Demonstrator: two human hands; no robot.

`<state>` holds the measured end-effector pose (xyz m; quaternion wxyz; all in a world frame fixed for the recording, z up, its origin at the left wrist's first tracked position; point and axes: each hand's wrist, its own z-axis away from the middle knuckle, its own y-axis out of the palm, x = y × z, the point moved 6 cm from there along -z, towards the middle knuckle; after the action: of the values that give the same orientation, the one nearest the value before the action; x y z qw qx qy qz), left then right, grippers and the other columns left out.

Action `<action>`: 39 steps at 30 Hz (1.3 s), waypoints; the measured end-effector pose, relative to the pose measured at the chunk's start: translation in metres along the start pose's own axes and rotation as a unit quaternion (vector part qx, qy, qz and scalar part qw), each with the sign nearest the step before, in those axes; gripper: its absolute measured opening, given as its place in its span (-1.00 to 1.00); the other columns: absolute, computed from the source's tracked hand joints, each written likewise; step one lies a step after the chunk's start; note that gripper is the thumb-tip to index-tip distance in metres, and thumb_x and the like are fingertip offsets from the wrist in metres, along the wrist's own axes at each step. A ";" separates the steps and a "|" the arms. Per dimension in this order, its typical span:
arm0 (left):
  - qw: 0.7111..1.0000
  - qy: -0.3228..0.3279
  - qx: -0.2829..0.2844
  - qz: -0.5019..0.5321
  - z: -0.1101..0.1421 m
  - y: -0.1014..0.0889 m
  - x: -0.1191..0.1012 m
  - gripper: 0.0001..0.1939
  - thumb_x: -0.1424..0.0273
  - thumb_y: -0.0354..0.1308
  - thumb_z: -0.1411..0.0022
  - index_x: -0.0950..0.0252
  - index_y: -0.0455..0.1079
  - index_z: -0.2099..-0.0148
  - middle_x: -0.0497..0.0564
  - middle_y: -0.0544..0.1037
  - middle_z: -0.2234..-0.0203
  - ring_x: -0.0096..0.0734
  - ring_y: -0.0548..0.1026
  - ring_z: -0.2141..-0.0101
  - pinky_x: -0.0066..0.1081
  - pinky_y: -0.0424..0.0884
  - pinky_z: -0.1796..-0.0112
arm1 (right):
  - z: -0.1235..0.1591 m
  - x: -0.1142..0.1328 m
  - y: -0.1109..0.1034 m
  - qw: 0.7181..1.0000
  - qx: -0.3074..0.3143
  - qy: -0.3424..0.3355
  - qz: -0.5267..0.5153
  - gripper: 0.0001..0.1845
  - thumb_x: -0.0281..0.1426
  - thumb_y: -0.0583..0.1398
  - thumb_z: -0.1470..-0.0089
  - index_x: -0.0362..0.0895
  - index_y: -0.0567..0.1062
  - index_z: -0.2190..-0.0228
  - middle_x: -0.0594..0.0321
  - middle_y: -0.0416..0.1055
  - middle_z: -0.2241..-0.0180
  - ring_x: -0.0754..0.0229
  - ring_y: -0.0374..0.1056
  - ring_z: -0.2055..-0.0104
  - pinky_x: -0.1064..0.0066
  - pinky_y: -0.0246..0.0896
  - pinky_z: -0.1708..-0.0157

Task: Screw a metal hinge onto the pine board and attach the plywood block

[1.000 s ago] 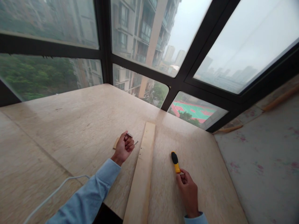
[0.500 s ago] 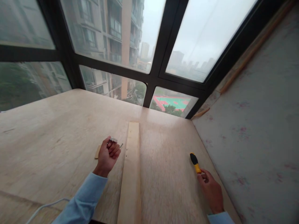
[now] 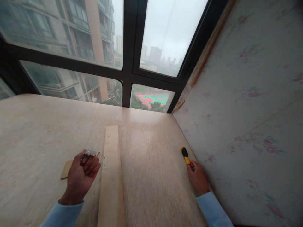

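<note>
My left hand (image 3: 80, 178) is closed, palm turned up, around a small silver metal bracket (image 3: 91, 153) and a thin screw (image 3: 98, 154) that sticks out past the fingers. It is held just left of a long pale wooden board (image 3: 111, 176), which has two small dark holes near its left edge. My right hand (image 3: 198, 178) grips a screwdriver (image 3: 186, 155) close to the wall. The black and yellow handle points away from me, and the fingers hide the shaft.
A small flat wooden piece (image 3: 66, 169) lies partly behind my left hand on the marbled surface (image 3: 151, 157). Along the right runs a flower-patterned wall (image 3: 248, 126). Dark-framed windows (image 3: 127, 63) close off the far side.
My view has turned to the right, so everything sits further left. My right hand with the screwdriver is closer to the wall. My left hand still holds the bracket and screw.
</note>
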<state>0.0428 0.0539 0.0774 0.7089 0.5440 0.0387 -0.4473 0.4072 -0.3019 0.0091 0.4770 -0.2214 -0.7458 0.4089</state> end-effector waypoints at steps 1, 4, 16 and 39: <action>1.000 0.001 -0.002 -0.004 0.001 0.000 0.000 -0.58 0.41 0.13 -0.23 0.25 -0.01 0.57 -0.23 0.04 0.82 -0.61 0.00 0.80 -0.52 -0.05 0.78 | 0.000 -0.001 0.000 1.000 0.003 -0.003 -0.001 -0.51 -0.17 0.03 0.01 -0.21 0.52 0.19 -0.04 0.50 0.21 -0.02 0.42 0.19 0.21 0.28 0.10; 1.000 0.004 -0.010 -0.011 0.002 0.001 0.001 -0.59 0.41 0.14 -0.22 0.25 0.00 0.57 -0.23 0.04 0.81 -0.61 0.01 0.80 -0.54 -0.03 0.78 | 0.000 -0.002 -0.003 1.000 0.008 -0.007 0.000 -0.50 -0.20 0.05 0.03 -0.23 0.51 0.15 -0.06 0.45 0.19 -0.04 0.42 0.17 0.17 0.29 0.07; 0.940 -0.156 0.114 -0.282 0.008 0.000 0.048 -0.43 0.03 0.35 0.09 0.24 0.05 0.57 -0.30 -0.04 0.78 -0.74 -0.18 0.74 -0.64 -0.23 0.73 | 0.092 0.165 0.031 0.942 0.135 -0.191 -0.239 -0.63 -0.28 0.15 -0.18 -0.05 0.41 -0.02 0.04 0.39 -0.02 0.06 0.41 0.02 0.19 0.38 0.04; 0.844 -0.092 0.269 -0.455 0.031 0.020 0.091 -0.43 -0.20 0.04 -0.09 0.24 0.18 0.51 -0.24 0.06 0.80 -0.61 -0.05 0.75 -0.48 -0.19 0.69 | 0.112 0.274 0.070 0.795 0.331 -0.153 -0.486 -0.69 -0.25 0.35 -0.06 -0.10 0.59 0.15 0.13 0.51 0.16 0.10 0.48 0.14 0.26 0.45 0.11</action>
<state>0.0970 -0.0251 0.0553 0.2519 0.5908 0.0954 -0.7605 0.1807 -0.1096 0.0737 0.5370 0.4066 -0.6375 0.3739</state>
